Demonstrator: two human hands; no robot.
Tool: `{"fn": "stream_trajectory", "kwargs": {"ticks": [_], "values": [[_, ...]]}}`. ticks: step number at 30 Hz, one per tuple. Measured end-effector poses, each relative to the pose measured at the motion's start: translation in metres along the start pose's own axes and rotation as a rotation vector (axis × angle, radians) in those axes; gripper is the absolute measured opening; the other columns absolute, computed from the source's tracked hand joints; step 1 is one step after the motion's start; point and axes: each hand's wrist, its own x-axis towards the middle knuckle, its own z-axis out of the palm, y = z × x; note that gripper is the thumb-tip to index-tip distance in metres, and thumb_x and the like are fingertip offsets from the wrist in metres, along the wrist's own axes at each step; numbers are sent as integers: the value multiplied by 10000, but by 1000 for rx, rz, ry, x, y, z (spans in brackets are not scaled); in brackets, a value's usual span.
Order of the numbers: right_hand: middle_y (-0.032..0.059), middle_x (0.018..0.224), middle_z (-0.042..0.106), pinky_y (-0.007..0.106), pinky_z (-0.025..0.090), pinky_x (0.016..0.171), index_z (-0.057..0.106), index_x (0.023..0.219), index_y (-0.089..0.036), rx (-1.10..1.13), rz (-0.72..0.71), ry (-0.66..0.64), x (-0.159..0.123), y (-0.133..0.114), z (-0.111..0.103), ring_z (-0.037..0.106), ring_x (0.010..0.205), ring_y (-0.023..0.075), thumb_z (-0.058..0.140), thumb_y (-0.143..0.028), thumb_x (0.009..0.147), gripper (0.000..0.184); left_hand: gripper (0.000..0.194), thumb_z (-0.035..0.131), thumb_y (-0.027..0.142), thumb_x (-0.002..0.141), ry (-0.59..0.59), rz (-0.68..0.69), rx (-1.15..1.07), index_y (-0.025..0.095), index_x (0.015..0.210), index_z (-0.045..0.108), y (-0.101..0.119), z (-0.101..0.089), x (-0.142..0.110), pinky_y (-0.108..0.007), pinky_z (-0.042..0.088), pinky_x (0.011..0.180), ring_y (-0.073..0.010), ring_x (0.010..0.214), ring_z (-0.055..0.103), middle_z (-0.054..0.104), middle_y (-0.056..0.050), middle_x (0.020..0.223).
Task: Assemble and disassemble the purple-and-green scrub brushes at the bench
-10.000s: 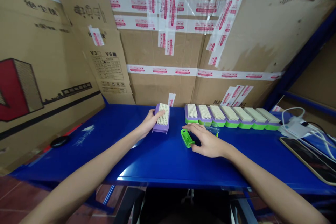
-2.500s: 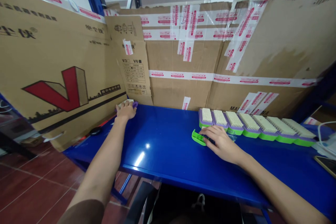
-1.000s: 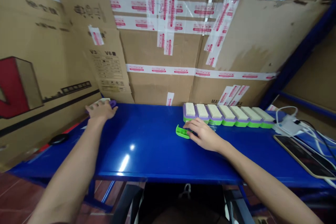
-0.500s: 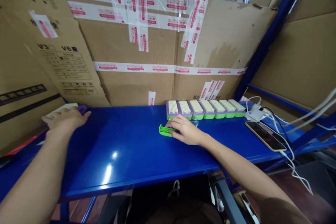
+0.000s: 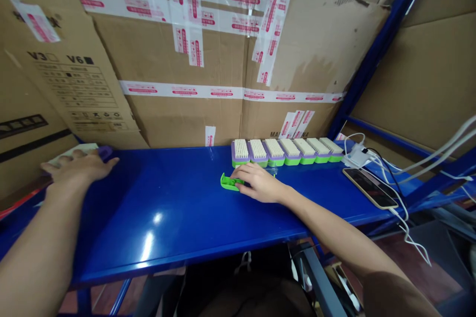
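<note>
My right hand (image 5: 262,184) is curled at the middle of the table, its thumb and fingertips on a bright green plastic shell (image 5: 227,183). The shell is hollow on top, and its right part is hidden by the fingers. A small clear plastic piece (image 5: 273,171) shows just behind this hand. At the far left, my left hand (image 5: 76,167) lies with fingers spread over a cream-coloured piece (image 5: 89,148), with a purple part (image 5: 105,152) beside the thumb. The palm hides much of both.
Several scrubbing brushes (image 5: 290,151), bristles up on purple and green bodies, stand in a row along the back of the blue table (image 5: 178,208). A phone (image 5: 368,188) and white cables (image 5: 405,237) lie to the right. Taped cardboard (image 5: 186,124) walls the back.
The whole view has shifted slightly, so everything sits a little further left and higher. Both hands keep nearly the same places on the table, the right one still on the green shell.
</note>
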Motion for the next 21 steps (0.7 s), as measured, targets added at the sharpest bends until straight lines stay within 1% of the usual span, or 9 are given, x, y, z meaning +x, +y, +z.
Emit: {"fn": "stream_trajectory", "kwargs": {"ticks": [2, 6, 8, 11, 13, 15, 18, 21], "values": [[155, 1362, 778, 511, 541, 1116, 728, 1370, -181, -1, 2, -7, 0, 0, 0, 705, 1258, 305, 597, -272, 1175, 252, 940, 352, 733, 1050, 10, 3, -4, 38, 1656, 532, -3, 2, 2, -869, 358, 1187, -604, 1687, 264, 359, -342, 1817], [156, 1355, 782, 503, 560, 1108, 729, 1360, -175, 3, 5, -2, 1, -1, 0, 728, 1266, 304, 604, -265, 1172, 243, 856, 444, 661, 1027, 71, 24, -18, 58, 1617, 583, -7, 6, 4, -900, 387, 1136, -610, 1672, 303, 407, -331, 1799], [157, 1349, 785, 504, 573, 1105, 733, 1358, -181, 2, 8, -9, 1, -1, 0, 736, 1266, 304, 609, -260, 1168, 240, 865, 413, 667, 1035, 89, 32, -15, 54, 1622, 578, -8, 9, 4, -885, 396, 1144, -598, 1686, 283, 392, -314, 1814], [157, 1349, 786, 509, 583, 1108, 736, 1365, -181, -1, 7, -19, 1, -1, 0, 743, 1274, 306, 621, -247, 1159, 245, 887, 339, 676, 1061, 72, 18, 6, 48, 1649, 555, -11, 11, 7, -853, 366, 1204, -562, 1716, 239, 351, -287, 1844], [155, 1353, 785, 511, 581, 1116, 735, 1369, -172, -1, 1, -23, 1, -1, 0, 744, 1281, 307, 626, -243, 1157, 249, 849, 382, 651, 1055, 82, 24, 9, 81, 1657, 563, -14, 12, 11, -859, 358, 1206, -552, 1711, 265, 376, -282, 1835], [156, 1356, 785, 515, 579, 1120, 735, 1366, -165, -2, -2, -22, 1, -1, 0, 743, 1283, 310, 623, -246, 1159, 250, 801, 453, 607, 1033, 110, 43, 9, 106, 1644, 588, -17, 13, 14, -873, 386, 1173, -556, 1692, 313, 419, -292, 1809], [157, 1360, 787, 513, 579, 1113, 735, 1365, -171, -5, 2, -25, 1, -1, 1, 741, 1276, 308, 616, -248, 1159, 249, 778, 490, 570, 1019, 134, 70, 21, 89, 1620, 604, -20, 14, 15, -888, 408, 1145, -572, 1681, 333, 433, -307, 1794], [147, 1353, 790, 494, 579, 1102, 732, 1363, -184, -9, 4, -25, 1, -1, 0, 743, 1270, 300, 624, -246, 1155, 243, 799, 480, 578, 1029, 133, 79, 16, 70, 1638, 570, -20, 14, 16, -899, 385, 1158, -580, 1692, 301, 400, -311, 1811]]}}
